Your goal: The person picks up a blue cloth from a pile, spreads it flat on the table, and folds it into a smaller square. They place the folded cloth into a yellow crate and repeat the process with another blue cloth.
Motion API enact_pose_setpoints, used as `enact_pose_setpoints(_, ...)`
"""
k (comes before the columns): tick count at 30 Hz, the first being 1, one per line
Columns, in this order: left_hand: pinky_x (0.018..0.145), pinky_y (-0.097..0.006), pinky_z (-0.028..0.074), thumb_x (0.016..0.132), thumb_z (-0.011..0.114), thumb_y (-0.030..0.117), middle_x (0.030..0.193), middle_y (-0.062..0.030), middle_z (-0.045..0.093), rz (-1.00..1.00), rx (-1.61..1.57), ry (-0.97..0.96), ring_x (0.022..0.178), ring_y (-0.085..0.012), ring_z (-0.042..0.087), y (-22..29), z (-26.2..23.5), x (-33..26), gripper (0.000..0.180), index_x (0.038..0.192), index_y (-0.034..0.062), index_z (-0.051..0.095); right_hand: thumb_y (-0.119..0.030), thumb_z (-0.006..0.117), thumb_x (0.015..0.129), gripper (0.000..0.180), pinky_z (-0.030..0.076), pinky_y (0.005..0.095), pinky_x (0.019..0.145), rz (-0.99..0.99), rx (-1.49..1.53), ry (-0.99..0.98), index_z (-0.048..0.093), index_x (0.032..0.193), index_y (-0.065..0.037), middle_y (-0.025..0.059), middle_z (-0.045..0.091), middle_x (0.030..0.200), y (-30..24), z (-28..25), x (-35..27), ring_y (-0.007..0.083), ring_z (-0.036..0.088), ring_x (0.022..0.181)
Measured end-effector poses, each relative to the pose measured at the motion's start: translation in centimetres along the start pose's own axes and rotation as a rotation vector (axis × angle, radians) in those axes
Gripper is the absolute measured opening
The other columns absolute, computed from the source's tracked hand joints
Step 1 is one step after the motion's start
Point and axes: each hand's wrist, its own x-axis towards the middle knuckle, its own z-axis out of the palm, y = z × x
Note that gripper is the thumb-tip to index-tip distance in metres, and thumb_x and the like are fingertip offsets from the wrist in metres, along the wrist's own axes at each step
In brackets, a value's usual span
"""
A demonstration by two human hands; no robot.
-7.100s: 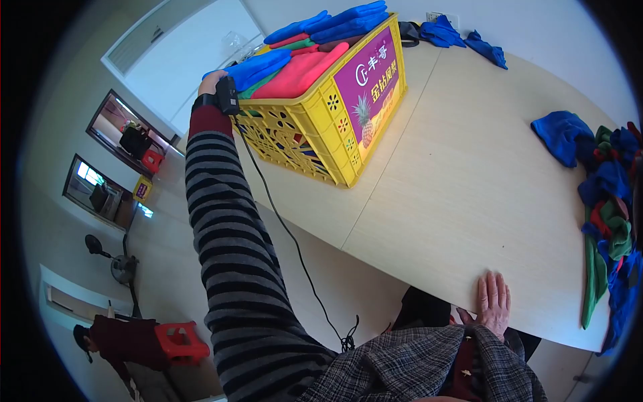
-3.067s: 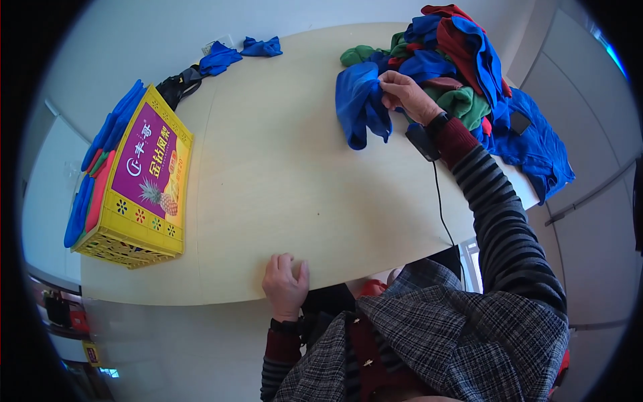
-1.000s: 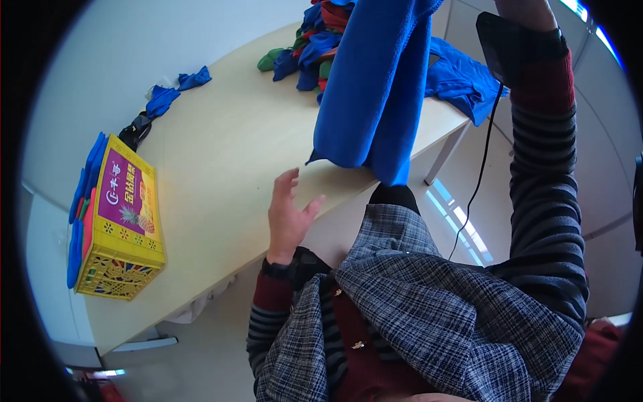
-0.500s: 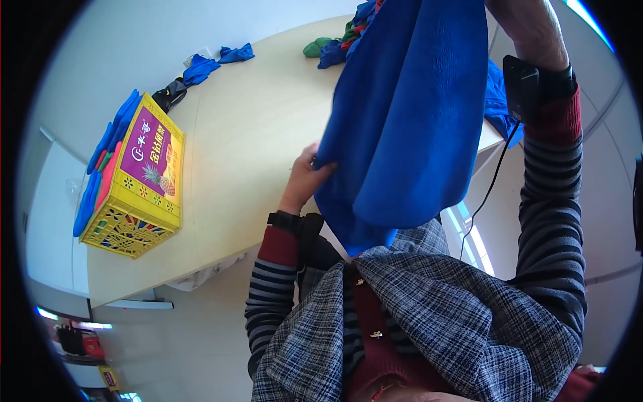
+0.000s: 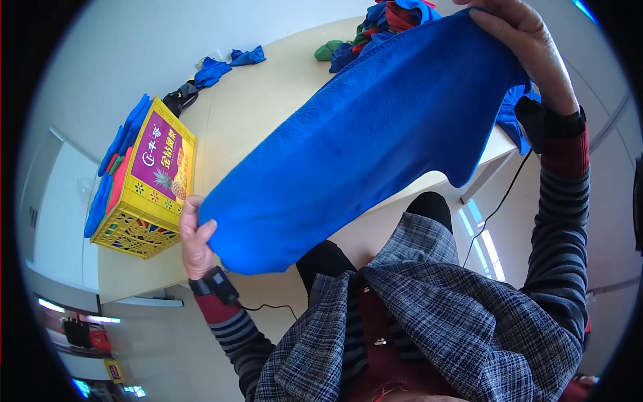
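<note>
A blue cloth towel (image 5: 355,147) is stretched slantwise in the air between my two hands, over the table's near edge. My left hand (image 5: 195,241) pinches its lower left end, close to the yellow crate. Up at the top right, my right hand (image 5: 526,43) grips the other end between thumb and fingers. The upper edge is drawn fairly straight, while the lower edge hangs loose and wavy on the right. Part of the table and of the cloth pile lies hidden behind the towel.
A yellow plastic crate (image 5: 137,211) with folded cloths (image 5: 117,161) stands at the table's left. Crumpled blue cloths (image 5: 213,71) and a black item (image 5: 179,99) lie along the back. A mixed heap of cloths (image 5: 395,20) sits at the far side; another blue cloth (image 5: 512,117) hangs off the right edge.
My left hand has moved left and down, pulling the towel from a hanging drape into a wide slanted stretch. My right hand still holds its end and has come lower into view.
</note>
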Motion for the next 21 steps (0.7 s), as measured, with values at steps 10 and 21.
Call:
enact_pose_setpoints(10,0.095,-0.034,0.050,0.084,0.070,0.005,0.113,-0.0078,0.064,0.158,0.896,0.081,0.105,-0.0202,0.061,-2.0,-9.3,11.3,0.039,0.121,0.0026,0.058,-0.011,0.058,0.099,0.020,0.053,0.0314,0.091,-0.130,-0.317,-0.180,0.069,0.116,-0.010,0.0082,0.070,0.103,18.6,11.0,6.9,0.0203,0.068,0.099)
enact_pose_setpoints(21,0.097,-0.046,0.048,0.081,0.074,0.010,0.118,-0.0155,0.064,0.195,1.279,0.257,0.115,-0.0374,0.059,-14.2,-9.2,5.5,0.031,0.111,0.0069,0.066,-0.014,0.064,0.094,0.036,0.050,0.0415,0.098,0.028,-0.149,-0.402,0.060,0.129,-0.004,0.0182,0.063,0.123,24.8,24.5,-4.7,0.0365,0.061,0.114)
